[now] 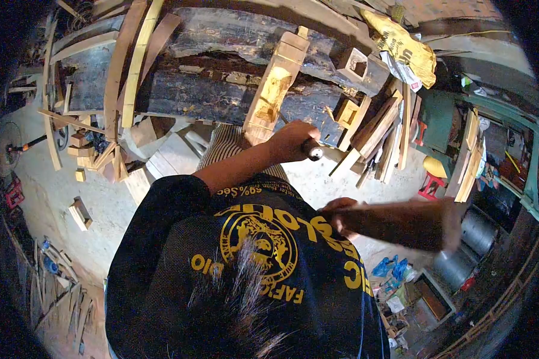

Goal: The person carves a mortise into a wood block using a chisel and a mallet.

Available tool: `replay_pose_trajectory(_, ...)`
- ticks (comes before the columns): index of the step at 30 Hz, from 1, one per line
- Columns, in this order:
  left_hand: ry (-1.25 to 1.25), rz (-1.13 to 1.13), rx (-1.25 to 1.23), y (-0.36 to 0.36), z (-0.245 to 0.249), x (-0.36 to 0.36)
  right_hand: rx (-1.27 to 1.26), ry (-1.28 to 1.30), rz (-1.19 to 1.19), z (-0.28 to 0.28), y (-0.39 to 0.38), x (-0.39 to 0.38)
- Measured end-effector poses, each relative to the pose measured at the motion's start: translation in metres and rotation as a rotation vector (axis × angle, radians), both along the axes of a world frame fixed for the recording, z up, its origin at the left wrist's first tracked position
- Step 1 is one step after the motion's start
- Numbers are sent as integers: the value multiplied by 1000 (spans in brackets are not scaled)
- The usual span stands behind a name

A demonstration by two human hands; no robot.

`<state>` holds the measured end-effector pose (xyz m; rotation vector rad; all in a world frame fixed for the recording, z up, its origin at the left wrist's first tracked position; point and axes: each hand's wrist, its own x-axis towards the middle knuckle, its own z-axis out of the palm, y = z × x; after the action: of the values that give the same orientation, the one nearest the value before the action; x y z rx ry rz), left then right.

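My left hand (pixel 288 142) is closed around a chisel (pixel 313 150); only the round butt of its handle shows, and the blade is hidden. Just past that hand lies a thick wooden board (pixel 259 122) with a rough, pale hollow cut into its face. The board slants away from me across dark timber slabs (pixel 197 93). Close to my chest on the right, my right hand (pixel 340 218) grips a wooden mallet (pixel 401 227), whose broad brown head is smeared by motion. Mallet and chisel are apart.
Two small hollow wooden blocks, a pale one (pixel 354 64) and a yellowish one (pixel 346 112), sit right of the board. Loose wood strips (pixel 377 134) lean beside them. A yellow sack (pixel 404 48) lies at the back right. Long planks (pixel 121 72) stand left; a green machine (pixel 440 119) is at right.
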<state>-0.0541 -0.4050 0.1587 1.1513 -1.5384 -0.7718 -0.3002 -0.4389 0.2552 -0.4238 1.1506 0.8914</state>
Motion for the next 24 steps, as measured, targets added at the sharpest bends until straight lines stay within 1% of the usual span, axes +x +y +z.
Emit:
replay_pose_trajectory(1, -3, 1, -1, -2, -4, -2, -1, -3, 1, 2, 14, 12)
replay_pose_trajectory(3, -88, 93, -89, -8, -16, -12, -997, 7, 108, 9, 69, 53)
replay_pose_trajectory(4, -104, 93, -112, -10, -17, -14, -1494, 12, 160, 11, 83, 61)
replay_pose_trajectory(5, -96, 86, -73, -8, -19, -15, -1585, -147, 30, 0, 83, 55)
replay_pose_trajectory(6, -88, 78, -34, -7, -20, -16, -1586, -147, 30, 3, 82, 50)
replay_pose_trajectory(8, 5, 56, -16, -9, -13, -10, -1777, -261, 62, 26, 77, 57)
replay_pose_trajectory(9, -38, -25, 78, -5, -10, -4, -1739, -247, -224, 18, 84, 42)
replay_pose_trajectory(10, -36, -25, 80, -4, -11, -3, -1994, -331, -549, 0, 98, 36)
replay_pose_trajectory(11, -89, -61, 88, -3, -12, -3, -1993, -326, -549, -2, 100, 37)
replay_pose_trajectory(12, -143, -100, 95, -3, -12, -3, -1936, -301, -392, -6, 98, 40)
replay_pose_trajectory(13, -75, -82, 77, -2, -9, -2, -1875, -276, -239, -10, 93, 44)
replay_pose_trajectory(14, -74, -86, 72, -4, -10, -5, -1810, -251, -90, -13, 87, 48)
replay_pose_trajectory(16, -235, 15, -127, -9, -15, -13, -1663, -202, 200, -16, 81, 53)
replay_pose_trajectory(17, -155, -36, -95, -4, -26, -16, -1662, -182, 216, -14, 84, 53)
replay_pose_trajectory(18, -148, -61, -68, -8, -37, -19, -1662, -169, 235, -12, 87, 55)
replay_pose_trajectory(19, -330, -38, -111, -8, -37, -17, -1523, -45, 118, -8, 88, 57)
replay_pose_trajectory(20, -508, -22, -151, -5, -38, -17, -1518, -38, 117, -4, 88, 58)
replay_pose_trajectory(22, -193, -100, 25, -4, -31, -11, -1622, -79, -35, 7, 84, 63)
replay_pose_trajectory(23, 69, -43, 66, 0, -14, -8, -1730, -126, -28, 14, 83, 64)
replay_pose_trajectory(24, -16, 55, -91, 1, -22, -9, -1853, -174, 86, 20, 76, 60)
